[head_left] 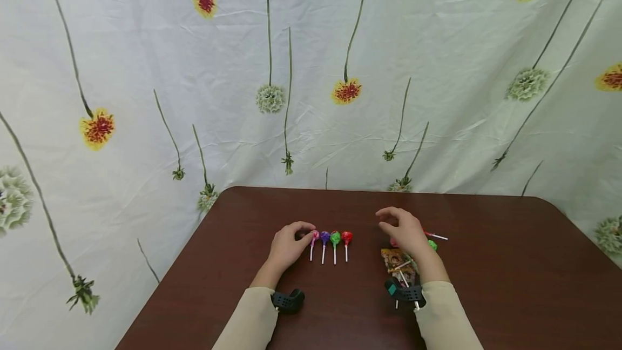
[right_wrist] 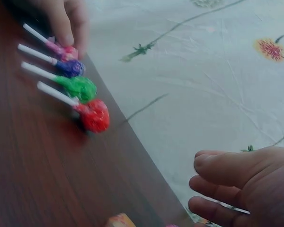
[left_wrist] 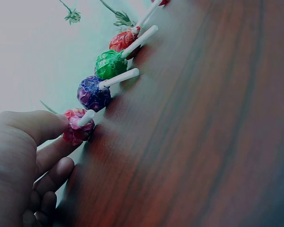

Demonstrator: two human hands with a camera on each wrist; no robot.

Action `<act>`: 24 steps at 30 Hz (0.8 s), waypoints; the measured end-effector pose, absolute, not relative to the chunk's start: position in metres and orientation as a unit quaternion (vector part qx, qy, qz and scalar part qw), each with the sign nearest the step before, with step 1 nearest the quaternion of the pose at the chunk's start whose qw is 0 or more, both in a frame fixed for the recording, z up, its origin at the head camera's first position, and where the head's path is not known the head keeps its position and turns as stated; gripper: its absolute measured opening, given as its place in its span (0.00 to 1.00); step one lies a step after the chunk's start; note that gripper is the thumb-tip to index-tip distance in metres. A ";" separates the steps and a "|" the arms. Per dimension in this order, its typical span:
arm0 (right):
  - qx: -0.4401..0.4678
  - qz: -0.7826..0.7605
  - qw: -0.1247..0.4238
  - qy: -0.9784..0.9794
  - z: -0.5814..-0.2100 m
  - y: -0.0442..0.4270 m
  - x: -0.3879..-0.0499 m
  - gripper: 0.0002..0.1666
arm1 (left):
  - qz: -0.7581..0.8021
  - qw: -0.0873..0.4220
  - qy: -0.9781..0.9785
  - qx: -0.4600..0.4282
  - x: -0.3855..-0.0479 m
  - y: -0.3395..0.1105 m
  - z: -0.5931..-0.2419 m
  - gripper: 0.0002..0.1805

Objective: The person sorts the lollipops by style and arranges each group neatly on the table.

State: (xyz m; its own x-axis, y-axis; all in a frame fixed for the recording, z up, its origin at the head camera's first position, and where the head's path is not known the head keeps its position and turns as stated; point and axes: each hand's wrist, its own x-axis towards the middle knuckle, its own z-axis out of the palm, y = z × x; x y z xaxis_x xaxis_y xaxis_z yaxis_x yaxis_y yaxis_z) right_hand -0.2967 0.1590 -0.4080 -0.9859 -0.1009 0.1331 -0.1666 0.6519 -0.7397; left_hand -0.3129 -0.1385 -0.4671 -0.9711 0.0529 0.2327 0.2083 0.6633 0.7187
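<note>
My left hand (head_left: 286, 244) pinches the wrapped head of a pink lollipop (left_wrist: 78, 126) between thumb and forefinger. Side by side to its right lie a purple lollipop (head_left: 324, 237), a green lollipop (head_left: 335, 239) and a red lollipop (head_left: 347, 237), white sticks toward me. My right hand (head_left: 405, 231) hovers, fingers loosely bent and apart, near a small pile of candy. In the right wrist view nothing sits between its thumb and fingers.
Beneath the right hand, partly hidden by it, are brown-and-gold wrapped candy (head_left: 392, 259), several white sticks (head_left: 403, 278) and a green lollipop head (head_left: 432, 244). The brown table (head_left: 340, 312) meets a flower-patterned cloth (head_left: 311, 139) behind.
</note>
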 end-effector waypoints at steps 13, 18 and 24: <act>0.087 0.390 -0.005 -0.917 -0.409 0.178 -0.292 0.17 | -0.401 0.099 -0.908 -0.069 -0.313 -0.139 -0.468 0.08; 0.093 0.377 -0.015 -0.921 -0.410 0.182 -0.293 0.17 | -0.395 0.103 -0.910 -0.072 -0.314 -0.140 -0.468 0.08; 0.109 0.365 -0.035 -0.924 -0.411 0.187 -0.292 0.16 | -0.397 0.100 -0.910 -0.074 -0.313 -0.140 -0.467 0.08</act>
State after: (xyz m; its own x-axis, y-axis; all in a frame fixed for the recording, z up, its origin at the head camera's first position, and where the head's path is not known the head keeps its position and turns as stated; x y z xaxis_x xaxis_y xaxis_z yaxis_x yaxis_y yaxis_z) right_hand -0.2918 0.1866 -0.4106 -0.9738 -0.2268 0.0141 -0.1753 0.7104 -0.6816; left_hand -0.3134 -0.1396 -0.4666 -0.9693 0.0556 0.2397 0.2134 0.6746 0.7066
